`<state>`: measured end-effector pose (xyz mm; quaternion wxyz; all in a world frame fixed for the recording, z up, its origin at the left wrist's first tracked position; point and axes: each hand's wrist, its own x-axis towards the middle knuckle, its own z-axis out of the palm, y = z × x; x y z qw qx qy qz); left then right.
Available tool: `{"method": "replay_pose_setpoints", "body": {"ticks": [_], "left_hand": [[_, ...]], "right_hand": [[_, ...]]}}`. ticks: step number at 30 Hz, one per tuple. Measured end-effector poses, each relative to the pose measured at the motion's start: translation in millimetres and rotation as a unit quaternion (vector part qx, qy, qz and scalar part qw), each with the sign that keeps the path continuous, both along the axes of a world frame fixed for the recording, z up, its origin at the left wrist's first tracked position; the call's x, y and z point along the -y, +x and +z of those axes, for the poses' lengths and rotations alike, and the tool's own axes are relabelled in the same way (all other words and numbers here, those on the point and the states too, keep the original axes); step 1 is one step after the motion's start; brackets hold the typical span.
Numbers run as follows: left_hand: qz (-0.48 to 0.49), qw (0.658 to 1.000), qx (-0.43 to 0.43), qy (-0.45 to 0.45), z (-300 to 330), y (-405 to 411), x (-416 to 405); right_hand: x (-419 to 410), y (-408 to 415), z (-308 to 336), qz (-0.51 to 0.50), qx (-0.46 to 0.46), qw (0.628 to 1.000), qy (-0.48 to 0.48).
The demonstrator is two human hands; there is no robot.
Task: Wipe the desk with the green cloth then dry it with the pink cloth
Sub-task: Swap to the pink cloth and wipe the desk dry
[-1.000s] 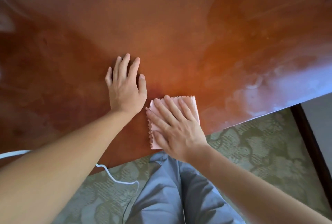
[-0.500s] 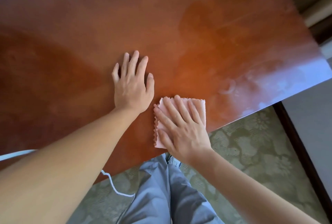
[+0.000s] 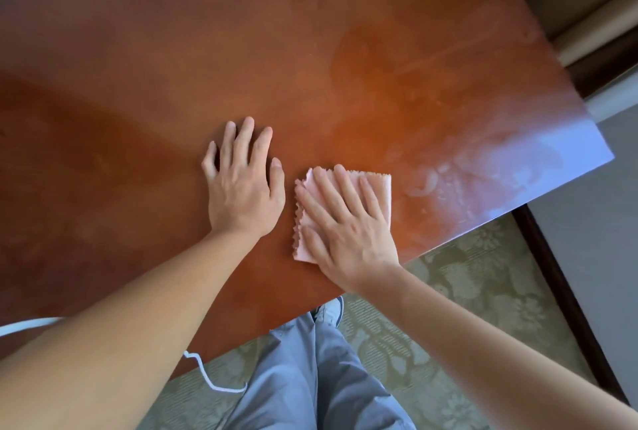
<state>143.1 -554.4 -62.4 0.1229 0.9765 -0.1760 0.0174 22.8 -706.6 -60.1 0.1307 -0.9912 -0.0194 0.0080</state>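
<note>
A folded pink cloth (image 3: 378,188) lies flat on the reddish-brown wooden desk (image 3: 310,50) near its front edge. My right hand (image 3: 345,222) presses on it with straight, spread fingers, covering most of it. My left hand (image 3: 241,188) rests flat on the bare desk just left of the cloth, fingers straight, holding nothing. Damp streaks and smears (image 3: 428,184) show on the desk to the right of the cloth, toward the right corner. No green cloth is in view.
The desk's right corner (image 3: 607,157) juts out over a patterned green carpet (image 3: 483,309). A white cable (image 3: 210,378) hangs off the front edge at the left. My grey trouser legs (image 3: 310,378) stand below the desk edge. A dark skirting board (image 3: 566,309) runs along the right.
My view has shifted so the desk's right corner shows. My right hand has slid the pink cloth a little rightward along the front edge. My left hand stays flat beside it.
</note>
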Motion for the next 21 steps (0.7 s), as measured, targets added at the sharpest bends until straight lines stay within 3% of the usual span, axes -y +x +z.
{"method": "replay_pose_setpoints", "body": {"ticks": [5,12,21], "left_hand": [[0.0,1.0,-0.004,0.004,0.7,-0.3,1.2],[-0.004,1.0,0.001,0.004,0.0,0.3,0.4],[-0.009,1.0,-0.017,-0.013,1.9,0.7,-1.0]], "right_hand": [[9.6,9.9,-0.3,0.033,-0.011,0.999,-0.015],[23.0,120.9,6.6,-0.032,-0.033,0.998,-0.03],[12.8,32.8,-0.8,0.092,-0.015,0.994,-0.053]]}}
